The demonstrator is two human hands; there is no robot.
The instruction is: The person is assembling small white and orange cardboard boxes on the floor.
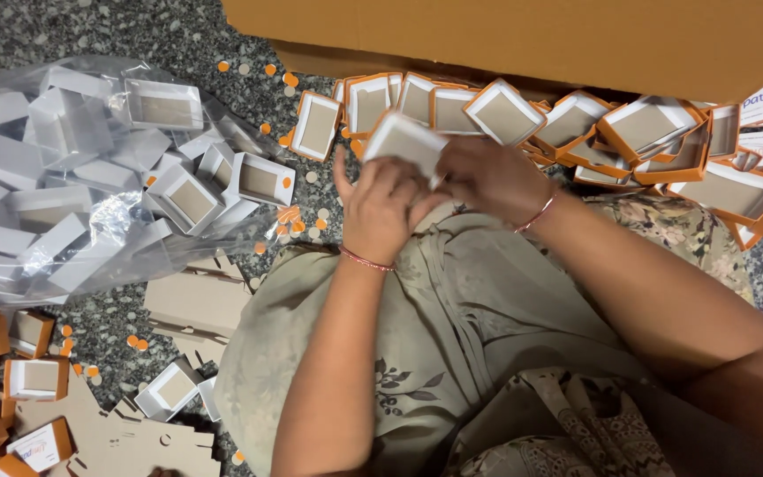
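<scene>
Both hands work together over the lap, closed on one small white box tray [406,140]. The left hand [381,208] grips its near edge from below; the right hand [487,177] pinches the right-hand side with the fingertips. The tray is blurred, so whether an orange sleeve is already around it cannot be told.

Just beyond the hands, a row of orange-rimmed box trays [505,113] leans against a large brown carton [532,35]. To the left, a clear plastic bag [72,177] holds plain white trays. Flat die-cut cardboard sheets [196,305] and small orange punched discs [289,221] lie on the speckled floor [90,26].

For a clean result, judged from the grip: keep the tray square between both hands, press along the edges rather than the centre panel, and hold the corners aligned before applying force, since thin card buckles easily.
</scene>
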